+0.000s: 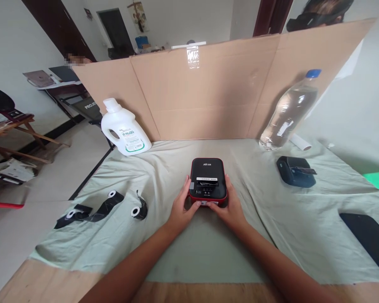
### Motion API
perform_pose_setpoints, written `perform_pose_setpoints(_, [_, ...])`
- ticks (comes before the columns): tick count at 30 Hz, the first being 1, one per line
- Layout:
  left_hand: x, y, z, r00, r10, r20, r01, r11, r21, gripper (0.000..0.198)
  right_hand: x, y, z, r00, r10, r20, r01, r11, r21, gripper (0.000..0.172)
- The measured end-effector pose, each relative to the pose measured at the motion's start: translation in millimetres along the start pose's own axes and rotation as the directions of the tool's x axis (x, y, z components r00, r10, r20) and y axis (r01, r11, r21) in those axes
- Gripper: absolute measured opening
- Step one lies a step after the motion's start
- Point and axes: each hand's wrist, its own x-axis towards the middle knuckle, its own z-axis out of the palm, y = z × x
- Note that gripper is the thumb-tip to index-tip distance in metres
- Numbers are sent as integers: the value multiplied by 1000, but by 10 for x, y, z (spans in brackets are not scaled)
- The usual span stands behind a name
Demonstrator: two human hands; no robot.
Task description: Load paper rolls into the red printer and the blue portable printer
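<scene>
Both bare hands are gripping a black-and-red device (207, 172), which is sitting near the middle of a pale green cloth (189, 248) on the wooden bench (233, 293). The left hand (180, 208) is closing around the left side, its thumb pressing on the near edge; the right hand (232, 208) is mirroring it on the right side — the two thumb tips are pointing toward each other along the front. A white strip is lying across the top of the device, beside a dark slot.

To the left, a small black roll (142, 211) is standing near the left forearm, a loose end curling up from it. Farther left, a length of black ribbon (105, 207) is stretching between two more white-cored spools.

At the back, a cardboard panel (202, 101) is leaning behind everything, with a white jug (124, 132) standing at its left and a clear bottle (287, 113) with a blue cap at its right. A white tube (300, 142) is lying just beside the bottle — in front of that, a dark box (295, 172) is resting on the cloth. A black slab (368, 240) is lying flat near the right edge
</scene>
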Motion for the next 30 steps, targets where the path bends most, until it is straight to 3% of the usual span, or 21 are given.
perform_pose_setpoints(4, [-33, -49, 45, 1000, -27, -11, 27, 1000, 8, 77, -16, -13, 1, 1000, 7, 1, -7, 1000, 17, 109])
perform_pose_setpoints(9, [-31, -67, 46, 998, 47, -52, -45, 999, 30, 56, -27, -24, -6, 1000, 14, 16, -15, 1000, 19, 98])
perform_pose_setpoints(17, [102, -126, -28, 988, 148, -44, -145, 987, 65, 45, 25, -7, -47, 999, -44, -1, 44, 997, 55, 80])
perform_pose_setpoints(25, [213, -122, -56, 979, 202, -15, -202, 979, -26, 42, 58, -3, -78, 997, -74, 10, 73, 997, 38, 78])
perform_pose_setpoints(30, [213, -164, -46, 958, 282, -41, -282, 959, 3, 37, 46, 4, -68, 998, -56, 16, 56, 998, 17, 81])
